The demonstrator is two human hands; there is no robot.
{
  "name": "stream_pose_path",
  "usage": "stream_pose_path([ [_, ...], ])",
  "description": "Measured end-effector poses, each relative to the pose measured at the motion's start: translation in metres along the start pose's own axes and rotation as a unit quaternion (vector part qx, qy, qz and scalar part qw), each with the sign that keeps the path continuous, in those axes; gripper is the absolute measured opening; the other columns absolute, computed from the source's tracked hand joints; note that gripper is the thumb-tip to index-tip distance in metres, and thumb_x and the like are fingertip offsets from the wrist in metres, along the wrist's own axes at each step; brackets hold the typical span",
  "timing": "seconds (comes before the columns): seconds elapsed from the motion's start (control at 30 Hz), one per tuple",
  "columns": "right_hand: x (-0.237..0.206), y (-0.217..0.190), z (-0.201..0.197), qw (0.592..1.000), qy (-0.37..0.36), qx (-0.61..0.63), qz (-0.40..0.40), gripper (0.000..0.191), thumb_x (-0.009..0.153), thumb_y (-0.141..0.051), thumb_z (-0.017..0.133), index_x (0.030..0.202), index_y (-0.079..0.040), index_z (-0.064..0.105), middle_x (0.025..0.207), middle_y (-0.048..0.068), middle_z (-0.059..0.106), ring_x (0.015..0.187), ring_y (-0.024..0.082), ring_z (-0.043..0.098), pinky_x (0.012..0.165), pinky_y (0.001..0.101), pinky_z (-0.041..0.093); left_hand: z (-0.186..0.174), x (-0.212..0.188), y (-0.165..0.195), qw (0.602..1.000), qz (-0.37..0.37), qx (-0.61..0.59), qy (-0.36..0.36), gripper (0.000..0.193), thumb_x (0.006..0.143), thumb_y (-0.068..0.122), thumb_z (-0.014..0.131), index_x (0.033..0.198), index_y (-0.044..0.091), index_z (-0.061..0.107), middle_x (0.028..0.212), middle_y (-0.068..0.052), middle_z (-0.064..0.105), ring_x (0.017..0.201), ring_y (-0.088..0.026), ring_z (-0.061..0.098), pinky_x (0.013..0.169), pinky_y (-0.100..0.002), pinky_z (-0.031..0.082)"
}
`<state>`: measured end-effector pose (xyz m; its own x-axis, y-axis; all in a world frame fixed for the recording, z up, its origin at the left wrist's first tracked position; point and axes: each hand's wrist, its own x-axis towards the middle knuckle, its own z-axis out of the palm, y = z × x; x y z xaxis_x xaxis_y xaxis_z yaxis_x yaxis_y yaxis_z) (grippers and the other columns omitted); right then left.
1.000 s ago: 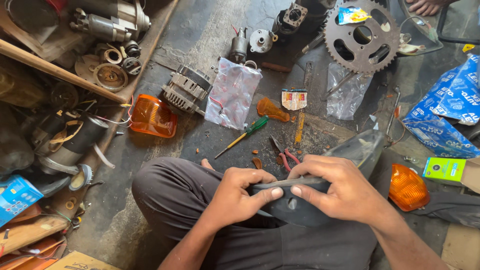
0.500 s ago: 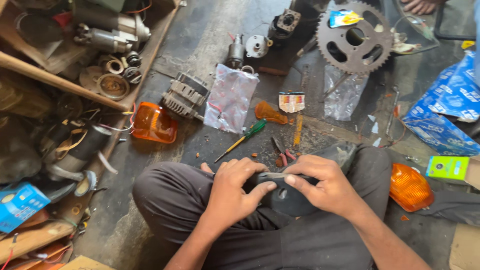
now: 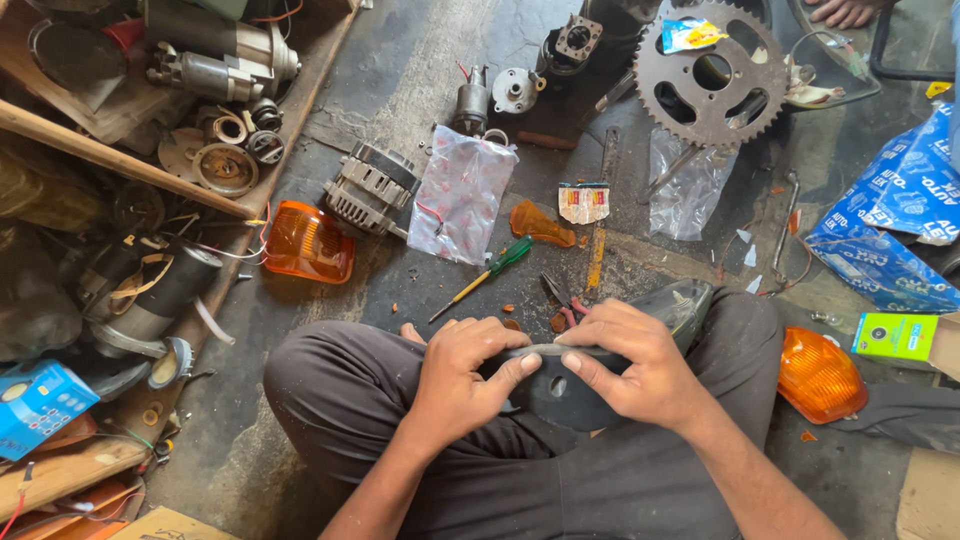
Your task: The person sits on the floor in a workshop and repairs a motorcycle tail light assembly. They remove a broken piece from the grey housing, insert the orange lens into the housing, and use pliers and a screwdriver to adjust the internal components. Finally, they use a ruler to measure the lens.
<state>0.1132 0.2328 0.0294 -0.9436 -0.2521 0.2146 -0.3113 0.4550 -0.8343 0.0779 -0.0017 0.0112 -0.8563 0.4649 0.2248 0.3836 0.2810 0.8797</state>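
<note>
Left hand: the left hand [image 3: 468, 372] is clenched on the near-left edge of a black moulded plastic housing [image 3: 560, 392], thumb pressed along its rim and fingers curled under.
Right hand: the right hand [image 3: 628, 362] grips the same housing from the right, thumb on the rim beside the left thumb, fingers wrapped over the top.
Housing: smooth, matt, curved shell with a small round hole in its face; it rests over the lap of the seated person in dark grey trousers, its far end rising to a glossy pointed tip near the knee.
Floor: rough, stained grey concrete floor [image 3: 400, 90] scattered with small orange plastic chips.
Screwdriver: a slim screwdriver with a green handle and yellow shaft [image 3: 484, 276] lies just beyond the left hand.
Lenses: a ribbed orange plastic lamp lens, rounded rectangle [image 3: 308, 243], lies to the left; a domed orange lens [image 3: 820, 374] lies right of the knee.
Metal parts: a large toothed steel sprocket with cut-outs [image 3: 711, 72] lies at the top; a finned, dull metal alternator body [image 3: 366, 186] sits beside a crinkled clear plastic bag [image 3: 462, 195].
Boxes: blue printed cardboard cartons [image 3: 890, 240] are at the right; a small green box [image 3: 895, 336] lies below them.
Left shelf: a wooden frame [image 3: 110, 158] holds greasy cylindrical motors and rings.
</note>
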Motion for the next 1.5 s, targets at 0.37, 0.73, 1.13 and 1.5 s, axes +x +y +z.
stream_pose_path([
  [0.37, 0.009, -0.003, 0.0, 0.999, -0.034, -0.003, 0.037, 0.02, 0.083, -0.017, 0.075, 0.099, -0.005, 0.072, 0.09, 0.008, 0.075, 0.083, 0.025, 0.074, 0.105, 0.0446, 0.051, -0.018, 0.002, 0.007, 0.998, -0.005, -0.059, -0.031, 0.04, 0.086, 0.018, 0.072, 0.121, 0.002, 0.065, 0.109, -0.01, 0.069, 0.095, -0.029, 0.065, 0.086, -0.041, 0.049],
  [0.73, 0.011, -0.024, 0.011, 0.992, 0.0, -0.037, 0.119, 0.019, 0.085, -0.021, 0.071, 0.092, -0.004, 0.068, 0.082, 0.008, 0.064, 0.08, 0.025, 0.065, 0.072, 0.0366, 0.051, -0.015, 0.006, 0.011, 0.999, -0.005, 0.014, -0.032, 0.015, 0.091, 0.015, 0.071, 0.102, 0.005, 0.068, 0.095, -0.009, 0.07, 0.091, -0.031, 0.066, 0.082, -0.041, 0.049],
  [1.13, 0.014, -0.025, 0.014, 0.993, 0.002, -0.077, 0.085, 0.015, 0.084, -0.02, 0.072, 0.092, -0.008, 0.071, 0.083, 0.003, 0.068, 0.08, 0.023, 0.067, 0.069, 0.0364, 0.052, 0.015, -0.007, 0.021, 0.993, -0.013, 0.064, 0.102, 0.01, 0.095, 0.016, 0.067, 0.097, 0.006, 0.067, 0.09, -0.007, 0.066, 0.086, -0.027, 0.059, 0.083, -0.039, 0.041],
  [1.5, 0.013, -0.028, 0.016, 0.993, 0.022, -0.072, 0.093, 0.019, 0.076, -0.023, 0.079, 0.087, -0.008, 0.073, 0.08, 0.004, 0.068, 0.08, 0.024, 0.067, 0.071, 0.0367, 0.052, 0.036, -0.009, 0.018, 0.982, 0.0, 0.07, 0.177, 0.011, 0.091, 0.015, 0.071, 0.091, 0.008, 0.063, 0.086, -0.004, 0.062, 0.087, -0.025, 0.057, 0.086, -0.039, 0.039],
])
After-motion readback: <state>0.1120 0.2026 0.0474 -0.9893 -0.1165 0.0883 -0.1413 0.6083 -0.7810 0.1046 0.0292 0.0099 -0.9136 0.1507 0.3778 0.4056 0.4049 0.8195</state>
